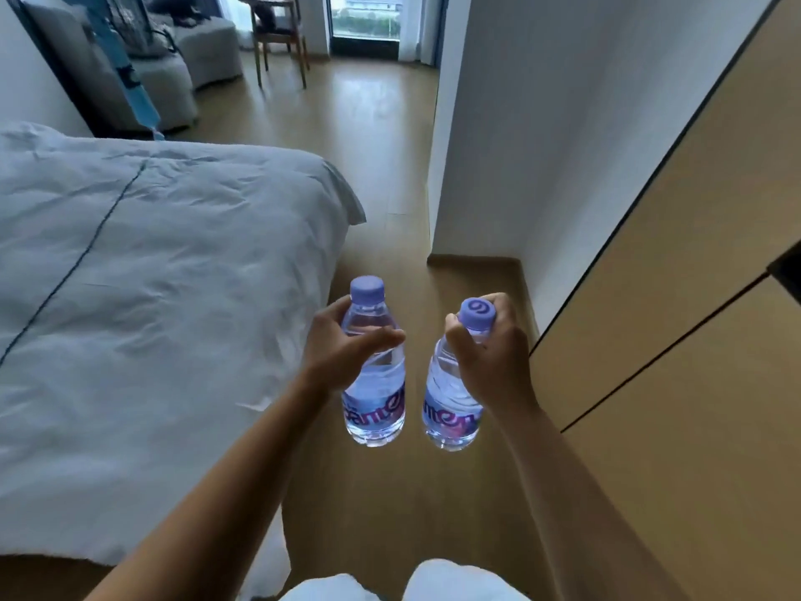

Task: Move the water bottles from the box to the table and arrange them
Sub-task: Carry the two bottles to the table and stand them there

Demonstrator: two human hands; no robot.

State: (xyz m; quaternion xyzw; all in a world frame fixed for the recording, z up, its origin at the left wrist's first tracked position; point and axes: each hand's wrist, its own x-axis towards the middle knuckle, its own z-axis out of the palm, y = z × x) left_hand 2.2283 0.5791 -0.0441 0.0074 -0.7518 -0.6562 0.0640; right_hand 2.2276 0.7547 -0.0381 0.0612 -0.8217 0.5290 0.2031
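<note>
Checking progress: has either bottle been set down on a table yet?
No, the left hand and right hand each hold a bottle above the floor.

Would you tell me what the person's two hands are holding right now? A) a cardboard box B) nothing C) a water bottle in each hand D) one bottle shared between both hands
C: the left hand grips one water bottle and the right hand grips a second bottle, both purple-capped.

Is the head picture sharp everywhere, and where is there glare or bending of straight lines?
In the head view, the left bottle and right bottle are fairly sharp; the far chair is soft. Daylight from the window glares on the floor. Wide-angle distortion slants the wardrobe edges and walls.
</note>
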